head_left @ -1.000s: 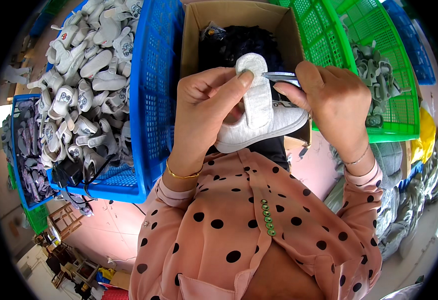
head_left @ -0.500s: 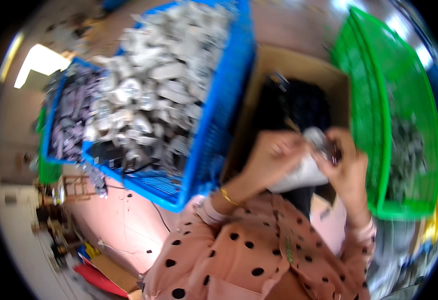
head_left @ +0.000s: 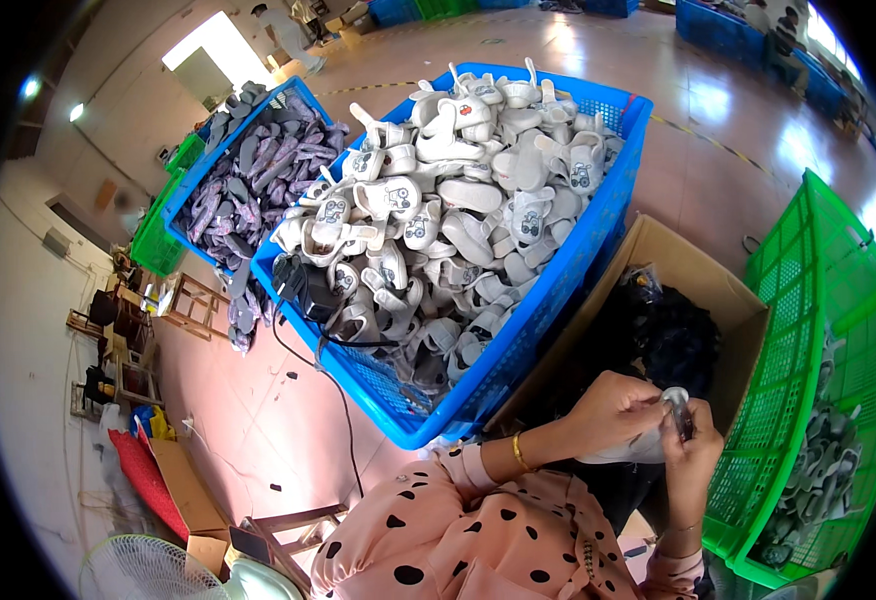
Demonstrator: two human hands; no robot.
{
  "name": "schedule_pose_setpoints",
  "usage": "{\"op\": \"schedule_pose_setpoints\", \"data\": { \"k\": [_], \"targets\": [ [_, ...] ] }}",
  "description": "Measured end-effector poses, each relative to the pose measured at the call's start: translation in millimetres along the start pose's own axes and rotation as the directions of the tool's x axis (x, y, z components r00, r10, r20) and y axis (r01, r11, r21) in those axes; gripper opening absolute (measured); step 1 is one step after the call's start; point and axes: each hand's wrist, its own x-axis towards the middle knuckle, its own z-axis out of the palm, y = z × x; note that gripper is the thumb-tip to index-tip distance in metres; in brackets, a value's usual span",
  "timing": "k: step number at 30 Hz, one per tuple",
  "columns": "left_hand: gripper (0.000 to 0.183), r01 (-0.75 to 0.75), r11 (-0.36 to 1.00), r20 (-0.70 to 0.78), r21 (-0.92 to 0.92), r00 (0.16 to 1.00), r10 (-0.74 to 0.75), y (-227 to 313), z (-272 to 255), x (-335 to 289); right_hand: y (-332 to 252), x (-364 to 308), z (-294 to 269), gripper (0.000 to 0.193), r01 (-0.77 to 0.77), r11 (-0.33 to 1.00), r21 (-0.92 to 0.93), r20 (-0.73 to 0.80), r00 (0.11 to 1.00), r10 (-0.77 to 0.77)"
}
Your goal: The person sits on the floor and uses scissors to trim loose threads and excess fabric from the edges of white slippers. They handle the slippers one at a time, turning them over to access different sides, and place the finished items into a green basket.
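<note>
My right hand point(head_left: 691, 455) is closed round a small grey shoe point(head_left: 676, 402), of which a pale rounded end shows above the thumb. My left hand point(head_left: 613, 412) is up against it, fingers pinched together. What those fingers grip is too small to tell. A white piece point(head_left: 626, 450) shows beneath both hands, over my lap. Just beyond them a cardboard box point(head_left: 648, 245) contains dark material. To the left a large blue crate point(head_left: 583, 285) is heaped with small white shoes point(head_left: 473, 195), several with a printed picture.
Nested green crates point(head_left: 773, 440) stand at my right with grey shoes point(head_left: 818, 470) inside. Farther left, another blue crate point(head_left: 180, 215) is piled with purple shoes point(head_left: 258, 170). A black adapter point(head_left: 308, 290) and its cable hang at the big crate's near corner. A fan point(head_left: 143, 570) is at lower left.
The view has turned to the right-to-left sense of the crates shifting rightward and down, and the blur has gone. My hands stay together at the shoe, with the left fingers now nearer its end.
</note>
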Motion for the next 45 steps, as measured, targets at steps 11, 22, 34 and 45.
{"op": "schedule_pose_setpoints", "data": {
  "k": [11, 22, 34, 45],
  "targets": [
    [0.024, 0.087, 0.996, 0.046, -0.026, 0.995, -0.086, 7, -6, 1, 9, 6, 0, 0.011, -0.060, 0.989, 0.135, -0.053, 0.996, 0.067],
    [0.021, 0.031, 0.996, 0.054, 0.086, 0.998, -0.035, -1, -7, 0, 9, 3, 4, 0.020, 0.087, 0.994, -0.059, -0.021, 0.996, -0.089],
    [0.026, 0.122, 0.989, 0.067, -0.083, 0.991, -0.117, -2, -3, -2, 6, -2, 6, 0.013, 0.040, 0.999, 0.001, -0.096, 0.995, -0.040],
    [0.039, 0.353, 0.934, 0.215, -0.053, 0.918, -0.334, -41, -7, -32, 43, -50, 49, 0.021, -0.217, 0.934, 0.283, -0.008, 0.974, 0.228]
  ]
}}
